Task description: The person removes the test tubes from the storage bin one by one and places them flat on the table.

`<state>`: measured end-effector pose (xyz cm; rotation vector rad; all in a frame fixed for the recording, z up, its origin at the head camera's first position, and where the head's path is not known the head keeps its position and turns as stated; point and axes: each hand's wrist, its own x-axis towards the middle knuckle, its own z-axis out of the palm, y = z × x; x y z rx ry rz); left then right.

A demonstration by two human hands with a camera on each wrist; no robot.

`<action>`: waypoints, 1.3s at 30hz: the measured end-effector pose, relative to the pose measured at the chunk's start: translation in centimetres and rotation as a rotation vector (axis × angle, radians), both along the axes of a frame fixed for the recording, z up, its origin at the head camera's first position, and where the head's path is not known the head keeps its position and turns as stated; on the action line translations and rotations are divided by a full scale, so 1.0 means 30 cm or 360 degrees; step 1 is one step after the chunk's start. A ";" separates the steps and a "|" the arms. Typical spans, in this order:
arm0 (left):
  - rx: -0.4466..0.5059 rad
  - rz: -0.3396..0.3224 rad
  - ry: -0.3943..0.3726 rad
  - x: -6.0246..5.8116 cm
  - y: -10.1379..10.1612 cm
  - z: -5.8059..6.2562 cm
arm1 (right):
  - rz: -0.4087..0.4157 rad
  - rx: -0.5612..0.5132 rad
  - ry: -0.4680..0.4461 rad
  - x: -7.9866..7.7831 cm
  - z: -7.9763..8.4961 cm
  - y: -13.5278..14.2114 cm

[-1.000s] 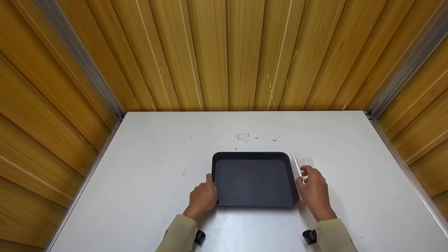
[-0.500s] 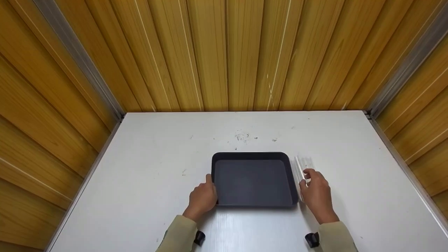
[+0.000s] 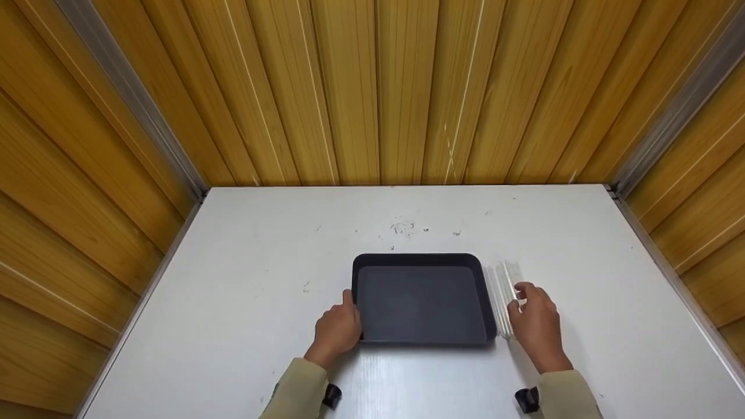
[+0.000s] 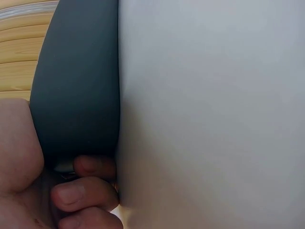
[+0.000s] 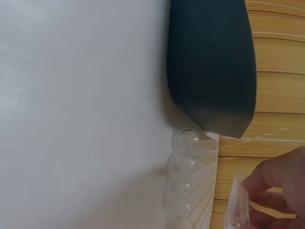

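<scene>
A dark rectangular tray (image 3: pixel 422 302) lies on the white table; its inside is bare. My left hand (image 3: pixel 339 327) grips the tray's left wall near the front corner. In the left wrist view, curled fingers (image 4: pixel 86 193) show at the tray's end. Along the tray's right side several clear test tubes (image 3: pixel 496 299) lie side by side, their rounded ends (image 5: pixel 183 183) showing in the right wrist view. Above that row my right hand (image 3: pixel 536 326) pinches one clear test tube (image 5: pixel 237 205) between thumb and fingers. My hand partly hides the row.
The white table (image 3: pixel 262 262) has dark marks (image 3: pixel 403 228) behind the tray. Wood-patterned panels (image 3: pixel 349 93) stand at the back and both sides, with grey metal strips (image 3: pixel 131 87) at the corners. Each sleeve has a black wrist device (image 3: pixel 527 400) beside it.
My right hand has moved right, away from the tray's edge, with the test tube pinched, and more of the row shows. The left hand and the tray stay in place.
</scene>
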<state>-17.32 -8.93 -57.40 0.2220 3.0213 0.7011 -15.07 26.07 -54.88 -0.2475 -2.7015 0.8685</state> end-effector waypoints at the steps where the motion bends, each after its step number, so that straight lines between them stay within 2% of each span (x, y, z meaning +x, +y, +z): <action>1: -0.0001 0.0000 0.0002 0.000 0.000 -0.001 | -0.0005 0.0000 0.0002 0.001 -0.001 0.003; 16: -0.0016 0.0004 0.0011 -0.001 0.003 -0.005 | -0.0060 0.0001 0.0045 -0.001 -0.015 0.064; 24: -0.0015 0.0014 -0.0006 0.000 0.003 -0.004 | -0.0105 -0.0038 -0.0065 -0.005 -0.024 0.089; 39: -0.0025 0.0038 -0.0050 -0.005 0.005 -0.001 | -0.0137 -0.0066 -0.0164 -0.021 -0.039 0.120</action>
